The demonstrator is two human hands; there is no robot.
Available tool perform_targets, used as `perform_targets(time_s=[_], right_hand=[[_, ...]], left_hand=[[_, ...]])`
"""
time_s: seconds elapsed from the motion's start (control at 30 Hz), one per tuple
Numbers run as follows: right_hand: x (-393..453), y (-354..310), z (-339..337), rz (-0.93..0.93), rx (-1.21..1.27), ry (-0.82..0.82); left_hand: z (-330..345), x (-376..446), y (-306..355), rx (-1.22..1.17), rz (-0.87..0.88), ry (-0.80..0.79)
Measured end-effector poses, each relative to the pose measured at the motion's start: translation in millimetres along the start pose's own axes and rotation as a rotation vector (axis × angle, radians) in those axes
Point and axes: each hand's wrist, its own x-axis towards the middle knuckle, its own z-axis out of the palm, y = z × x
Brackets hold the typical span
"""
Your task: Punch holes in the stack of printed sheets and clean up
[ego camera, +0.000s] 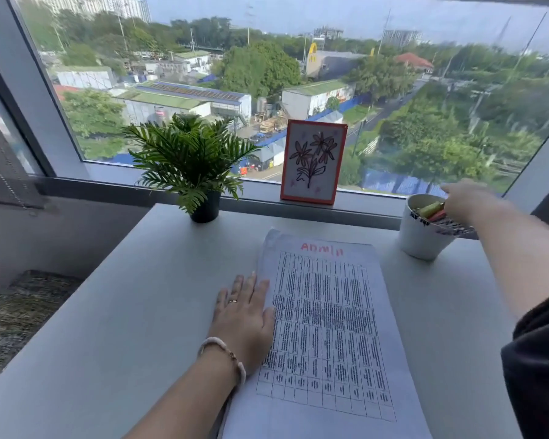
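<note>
White printed sheets in a thin stack [327,327] lie on the grey bench [124,312], light, floppy, best pinched at an edge; left hand [244,321] flat on them, right hand [466,201] at the white cup [422,239], grip unclear.

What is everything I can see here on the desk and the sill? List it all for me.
Stack of printed sheets: one, white with a black table and red lettering, centre of the desk.
White desk: one, under everything.
Small green fern-like plant in a black pot: one, far edge of the desk, left of the sheets.
Flower drawing in an orange-red frame: one, upright on the window sill.
White cup: one, far right of the desk, holding yellow, red and dark items too blurred to name.
Left hand: flat on the left edge of the sheets, with a ring and bracelet.
Right hand: reaching over the cup, blurred.
</note>
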Motion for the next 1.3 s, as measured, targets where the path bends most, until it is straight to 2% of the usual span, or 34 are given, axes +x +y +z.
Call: perform_targets(time_s=[0.23, 0.4, 0.53, 0.6, 0.63, 0.7, 0.77, 0.8, 0.87, 0.93, 1.03, 1.13, 1.2, 1.3], right_hand=[[4.3, 10.6, -9.8, -0.082, -0.098, 0.160], [-7.3, 16.6, -22.2, -0.067, -0.187, 0.269], [-32.3, 27.6, -37.8, -0.032, -0.208, 0.482], [-49.0, 40.2, -40.6, 0.053, 0.121, 0.621], [-60.7, 44.7, -39.9, 0.116, 0.427, 0.661], [-86.9, 46.8, -34.2, 0.216, 1.244, 0.636], [-114.4, 36.0, -20.9, 0.203, 1.913, 0.378], [-129.7, 28.9, -12.4, 0.157, 2.119, 0.201], [-160.0, 12.5, 1.6, 0.070, 2.318, -0.131], [-185.4, -2.7, 15.9, 0.041, 2.318, -0.334], [-217.4, -29.5, 38.2, 0.097, 2.080, -0.439], [-237.9, -46.8, 57.0, 0.205, 1.793, -0.243], [-248.6, -51.5, 63.3, 0.182, 1.599, -0.116], [-262.3, -54.2, 64.2, 0.111, 1.528, -0.124]], left_hand=[[2.7, 2.3, -1.3, 0.018, -0.011, -0.007], [1.2, 1.2, -0.8, 0.013, -0.008, -0.022], [-1.4, -0.4, -0.2, 0.012, -0.007, -0.027], [-2.3, -0.2, 0.4, -0.002, -0.007, -0.015], [-3.0, -0.4, 0.4, -0.013, -0.005, -0.008], [-4.1, -1.4, 1.4, -0.034, -0.001, 0.002], [-4.6, -0.4, 0.6, -0.083, -0.005, -0.001], [-6.8, -0.9, 0.5, -0.124, -0.007, -0.006], [-13.0, -2.7, -0.3, -0.238, -0.017, -0.016], [-21.3, -8.0, 0.5, -0.344, -0.015, -0.006], [-27.2, -18.5, 1.1, -0.386, -0.024, -0.043], [-26.2, -30.3, 3.3, -0.345, -0.046, -0.084], [-27.0, -37.9, 6.4, -0.358, -0.057, -0.112], [-30.1, -44.7, 7.3, -0.411, -0.086, -0.137]])
